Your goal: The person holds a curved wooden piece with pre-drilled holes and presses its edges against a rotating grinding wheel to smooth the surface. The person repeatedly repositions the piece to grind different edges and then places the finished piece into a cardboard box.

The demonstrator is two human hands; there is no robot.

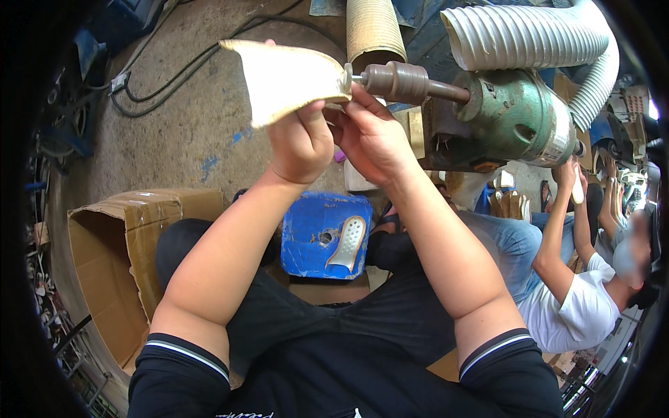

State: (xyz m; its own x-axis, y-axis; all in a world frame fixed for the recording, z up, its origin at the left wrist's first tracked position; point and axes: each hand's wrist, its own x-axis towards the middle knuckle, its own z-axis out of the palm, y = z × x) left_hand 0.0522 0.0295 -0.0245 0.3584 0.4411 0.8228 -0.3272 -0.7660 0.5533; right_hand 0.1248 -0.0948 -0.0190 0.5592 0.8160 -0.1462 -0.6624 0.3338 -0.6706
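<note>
A white curved shell with a rough beige rim is held up in front of me, its wide end to the left. My left hand is closed on its lower edge, the fingers partly hidden behind it. At the narrow end, my right hand grips the shell with the fingertips. That end meets the small tip of a brown spindle, which sticks out from a green motor. I cannot tell whether the spindle is turning.
A blue stool between my knees bears a small perforated shell. An open cardboard box stands at left. Behind the spindle are a beige duct and a ribbed hose. At right a co-worker holds a pale piece near the motor's other end.
</note>
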